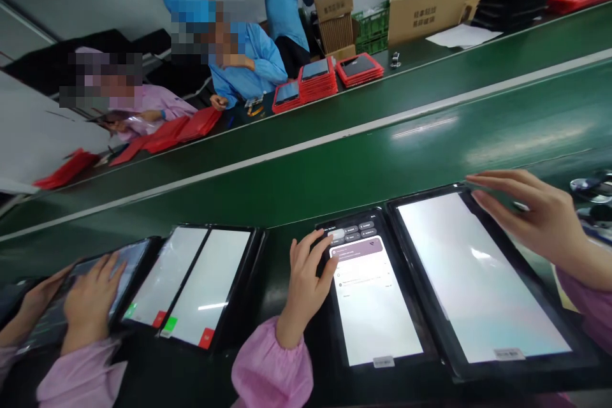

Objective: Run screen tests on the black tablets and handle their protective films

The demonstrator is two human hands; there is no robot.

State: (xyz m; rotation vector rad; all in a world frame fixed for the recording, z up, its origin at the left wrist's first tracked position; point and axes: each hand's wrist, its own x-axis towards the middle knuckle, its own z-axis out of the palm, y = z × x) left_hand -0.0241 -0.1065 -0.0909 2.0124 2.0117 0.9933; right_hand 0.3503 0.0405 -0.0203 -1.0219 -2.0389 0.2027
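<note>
Far left: a co-worker's hands (90, 299) are working over a dark-screened tablet (131, 261). Next, two white-screened tablets (224, 280) are lying side by side, each showing a green block (169, 324) and a red block (206, 338) low down; I'm reading these as prompts left unanswered.

Middle: my left hand (306, 274), holding nothing, fingers spread, is reaching over the upper left of the settings-panel tablet (377, 325). Fingertip contact: can't tell. Tiles and a notification card (358, 248) are covering its upper screen, so I'm judging this one midway, its panel open and not yet closed.

Right: the blank-screened tablet (482, 280) is lying just beside it, glowing pale, showing no menu or result; I'm not calling it finished. My right hand (530, 217), also holding nothing, is hovering or resting at its upper right corner; I can't tell which. My hands are working well apart.
</note>
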